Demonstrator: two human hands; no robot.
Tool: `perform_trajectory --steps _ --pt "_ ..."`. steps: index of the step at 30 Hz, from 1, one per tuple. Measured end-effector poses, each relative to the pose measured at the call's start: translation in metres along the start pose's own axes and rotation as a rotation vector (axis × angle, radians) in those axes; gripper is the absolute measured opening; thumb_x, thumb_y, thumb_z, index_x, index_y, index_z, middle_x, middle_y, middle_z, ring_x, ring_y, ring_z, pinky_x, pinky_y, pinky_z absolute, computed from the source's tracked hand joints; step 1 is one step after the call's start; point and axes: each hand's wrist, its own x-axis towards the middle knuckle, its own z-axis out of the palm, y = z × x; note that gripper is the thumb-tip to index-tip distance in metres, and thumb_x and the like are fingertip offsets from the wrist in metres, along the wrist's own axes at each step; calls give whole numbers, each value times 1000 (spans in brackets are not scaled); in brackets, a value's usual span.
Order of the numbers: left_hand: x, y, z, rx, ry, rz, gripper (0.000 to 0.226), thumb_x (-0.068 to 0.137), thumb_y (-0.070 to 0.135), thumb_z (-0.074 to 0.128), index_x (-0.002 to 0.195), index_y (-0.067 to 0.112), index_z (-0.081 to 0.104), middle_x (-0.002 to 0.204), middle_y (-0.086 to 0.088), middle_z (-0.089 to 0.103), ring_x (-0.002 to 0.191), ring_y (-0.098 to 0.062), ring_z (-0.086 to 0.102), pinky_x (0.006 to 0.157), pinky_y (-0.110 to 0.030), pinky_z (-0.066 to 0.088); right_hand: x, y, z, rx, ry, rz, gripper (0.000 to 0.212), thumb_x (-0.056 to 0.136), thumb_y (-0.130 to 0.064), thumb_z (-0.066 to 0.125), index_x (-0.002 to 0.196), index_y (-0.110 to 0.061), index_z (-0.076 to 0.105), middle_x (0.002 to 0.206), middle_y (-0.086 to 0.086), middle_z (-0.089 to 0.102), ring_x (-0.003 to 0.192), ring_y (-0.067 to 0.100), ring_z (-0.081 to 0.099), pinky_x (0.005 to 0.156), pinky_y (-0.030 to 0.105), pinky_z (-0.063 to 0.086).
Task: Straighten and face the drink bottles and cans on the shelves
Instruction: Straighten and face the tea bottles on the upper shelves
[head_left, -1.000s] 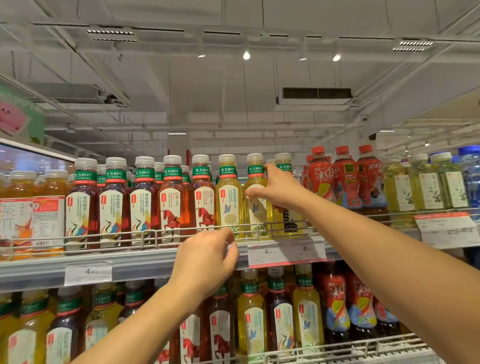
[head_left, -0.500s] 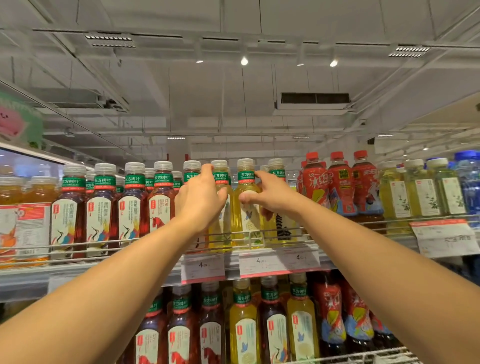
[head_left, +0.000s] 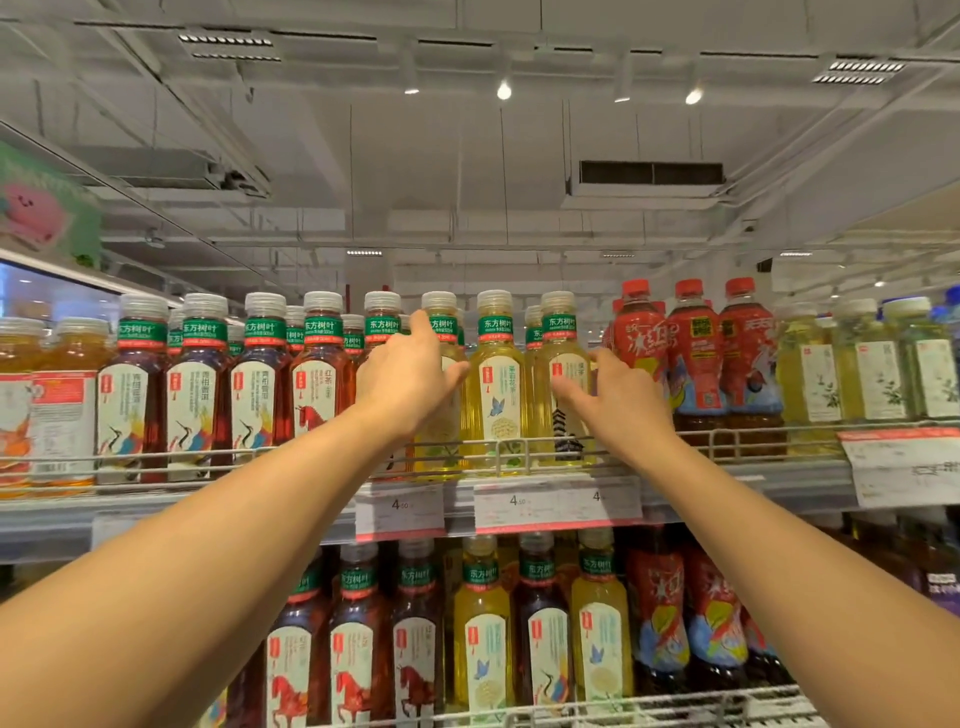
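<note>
1. Fingers (head_left: 569, 387) of the right hand (head_left: 618, 400) now lie spread across the face of the pale yellow bottle (head_left: 563, 384) at 3 o'clock of the upper shelf's yellow group, touching its label but not wrapped round it; a second ago that hand was cupped over the same bottle's shoulder, so it has slid down and loosened.

2. Left hand (head_left: 408, 384) has made the larger move: a second ago it was low at the shelf edge (head_left: 260, 499) near the price tags (head_left: 400, 506), and now it is up at the yellow bottle with the hidden label (head_left: 441, 338), fingers apart, index finger raised toward the cap at 12 o'clock, thumb reaching toward 3 o'clock. Whether the palm presses on the bottle, I cannot tell.

3. Between the hands stands the butterfly-label bottle (head_left: 496, 379), upright and facing front, touched by neither hand.

4. My reading: both hands are set to turn or square their bottles behind the wire rail (head_left: 498, 447), which means the yellow group is the part in hand.

5. Dark tea bottles (head_left: 192, 395) toward 9 o'clock and red bottles (head_left: 696, 358) toward 3 o'clock already face outward; the lower shelf (head_left: 649, 709) looks untouched.
</note>
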Motion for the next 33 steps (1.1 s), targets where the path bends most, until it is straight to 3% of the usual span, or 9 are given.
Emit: perform_trajectory --steps 4,11,13,17,20,23,25,29,33 --pt "-1 5 -6 86 29 37 66 94 59 59 135 11 39 110 -10 67 97 -34 67 68 -40 54 5 -4 3 156 -48 11 65 86 -71 61 125 -20 57 109 0 72 88 20 71 75 44 61" --pt "-9 3 -10 85 20 4 60 92 57 61 132 14 45 111 -11 69 101 -37 66 78 -46 57 -7 -10 -5 104 2 -26 62 84 -73 61 118 -22 67 103 -1 74 89 19 68 71 37 56" --pt "-21 2 -13 55 25 28 54 93 52 61 132 16 48 116 -10 68 106 -37 65 83 -46 55 -22 -13 -8 84 46 -40 53 89 -65 61 119 -23 68 104 -1 74 92 21 67 72 37 54" --pt "-74 -11 -19 -102 75 169 42 94 37 59 134 24 53 122 0 68 104 -25 66 87 -46 54 -86 -13 -3 251 341 -230 20 93 -29 66 108 -16 68 101 -1 68 84 16 63 72 30 50" --pt "-125 -35 -11 -137 0 222 27 96 36 58 121 27 60 114 9 70 93 -16 68 82 -42 56 -131 -3 18 246 298 -269 1 90 -19 68 90 -18 68 84 -5 65 69 15 60 63 32 48" --pt "-168 -62 0 -161 -82 203 18 95 34 57 112 30 63 116 14 70 95 -10 68 81 -40 58 -157 11 51 153 77 -209 15 90 -34 60 85 -25 71 76 -9 68 67 19 65 60 32 49" --pt "-193 -76 5 -177 -73 215 23 93 34 53 110 27 67 117 12 70 101 -11 68 84 -39 58 -168 18 69 57 -33 -150 20 92 -37 61 100 -23 72 89 -4 73 78 25 69 64 34 51" --pt "-231 -96 20 -179 -85 250 25 90 35 50 103 26 69 116 13 70 106 -12 66 86 -37 57 -178 15 87 -9 -43 -2 42 94 -38 65 125 -10 59 106 10 63 88 38 65 64 37 43" --pt "-267 -118 49 -128 -207 207 24 88 38 48 102 29 65 117 12 69 107 -16 64 85 -39 57 -173 -1 95 -35 -91 111 50 94 -43 65 123 -6 49 110 16 57 94 42 61 68 40 43"
